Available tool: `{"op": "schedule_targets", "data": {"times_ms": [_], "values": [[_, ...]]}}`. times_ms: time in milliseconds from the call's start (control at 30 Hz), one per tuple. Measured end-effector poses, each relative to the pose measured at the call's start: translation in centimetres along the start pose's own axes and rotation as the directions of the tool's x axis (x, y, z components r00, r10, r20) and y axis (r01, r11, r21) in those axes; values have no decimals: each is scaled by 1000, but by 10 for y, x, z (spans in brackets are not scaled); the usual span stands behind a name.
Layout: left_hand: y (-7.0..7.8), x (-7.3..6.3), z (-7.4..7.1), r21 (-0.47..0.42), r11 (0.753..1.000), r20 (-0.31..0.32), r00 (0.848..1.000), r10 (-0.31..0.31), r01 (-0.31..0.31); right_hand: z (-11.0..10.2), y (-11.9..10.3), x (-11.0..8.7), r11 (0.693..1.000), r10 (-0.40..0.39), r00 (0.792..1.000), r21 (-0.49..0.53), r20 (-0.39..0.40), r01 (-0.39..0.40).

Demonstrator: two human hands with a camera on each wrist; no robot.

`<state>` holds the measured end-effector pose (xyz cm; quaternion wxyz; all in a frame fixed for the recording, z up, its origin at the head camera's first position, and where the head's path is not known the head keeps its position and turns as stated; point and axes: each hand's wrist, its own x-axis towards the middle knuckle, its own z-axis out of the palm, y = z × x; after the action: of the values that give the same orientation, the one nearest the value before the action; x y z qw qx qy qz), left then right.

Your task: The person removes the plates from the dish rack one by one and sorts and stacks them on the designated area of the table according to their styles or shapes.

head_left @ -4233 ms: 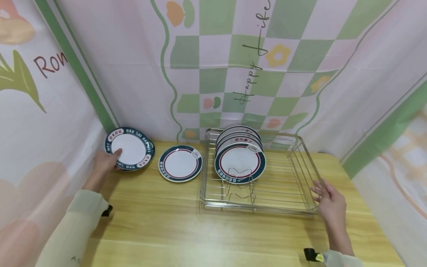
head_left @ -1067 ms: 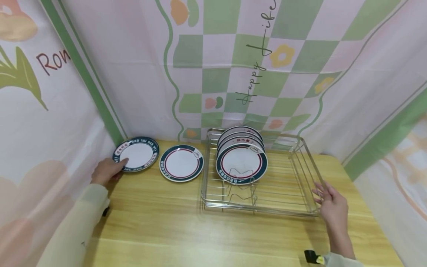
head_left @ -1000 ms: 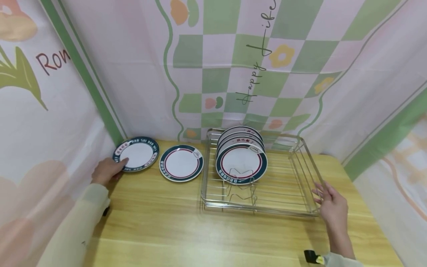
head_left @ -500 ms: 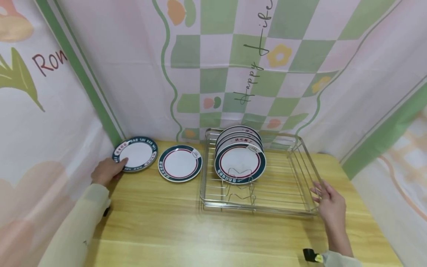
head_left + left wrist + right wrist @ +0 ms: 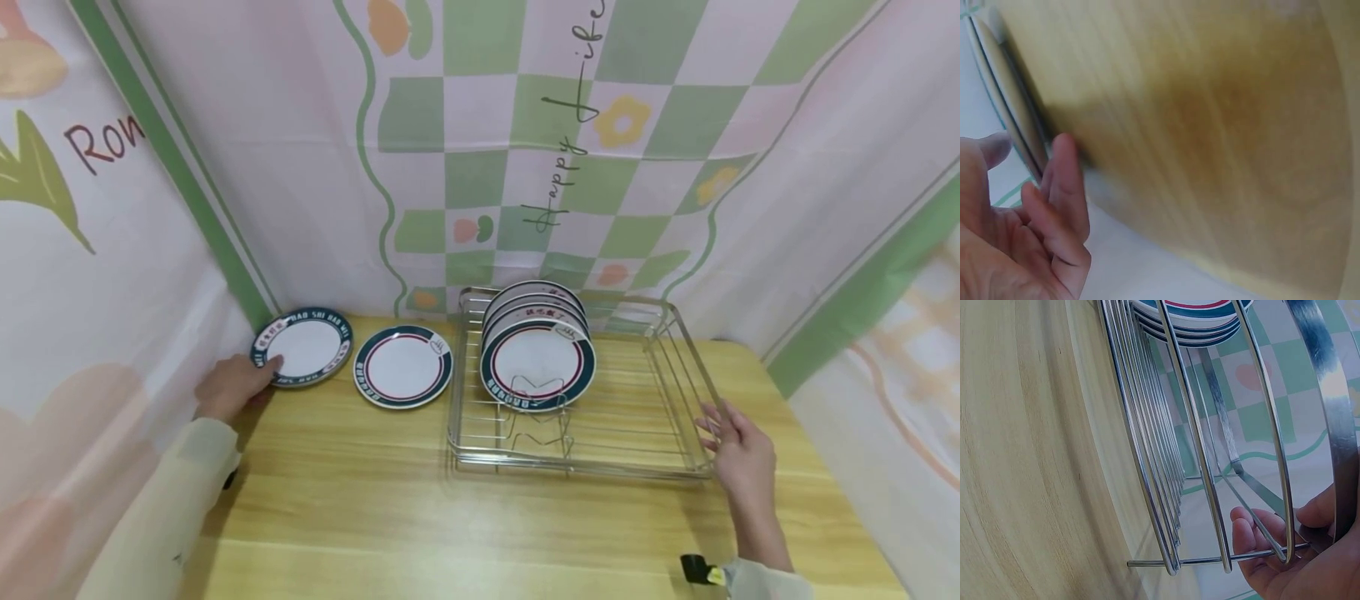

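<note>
With fingers of the left hand (image 5: 228, 386) clamped on its edge, keep the round white ceramic-looking plate (image 5: 309, 348) with lettered teal border level, at 9 o'clock from the rectangular silver wire rack (image 5: 487, 459); with fingers of the right hand (image 5: 745, 457) clamped on the rack's 3 o'clock end, hold steady. Against the earliest frame, find the plate lower, lying flatter.

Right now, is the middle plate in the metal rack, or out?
Out: the middle plate lies on the table, left of the metal rack.
</note>
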<state>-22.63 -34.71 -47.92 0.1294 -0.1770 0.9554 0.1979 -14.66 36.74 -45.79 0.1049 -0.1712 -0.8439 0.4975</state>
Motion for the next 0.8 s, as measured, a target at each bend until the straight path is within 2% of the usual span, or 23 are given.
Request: {"op": "schedule_targets", "data": {"times_ms": [167, 300, 533, 800], "values": [[0, -6, -6, -10, 999, 5, 999, 39, -39, 0, 1, 0, 1000, -14, 1000, 2, 11, 14], [6, -11, -13, 40, 996, -29, 996, 84, -83, 0, 0, -2, 1000, -16, 1000, -3, 10, 16], [38, -24, -28, 133, 985, -146, 981, 128, -109, -2, 0, -3, 1000, -2, 1000, -10, 23, 3], [77, -34, -42, 87, 978, -231, 951, 207, -192, -2, 0, -2, 1000, 0, 1000, -14, 30, 1]]}}
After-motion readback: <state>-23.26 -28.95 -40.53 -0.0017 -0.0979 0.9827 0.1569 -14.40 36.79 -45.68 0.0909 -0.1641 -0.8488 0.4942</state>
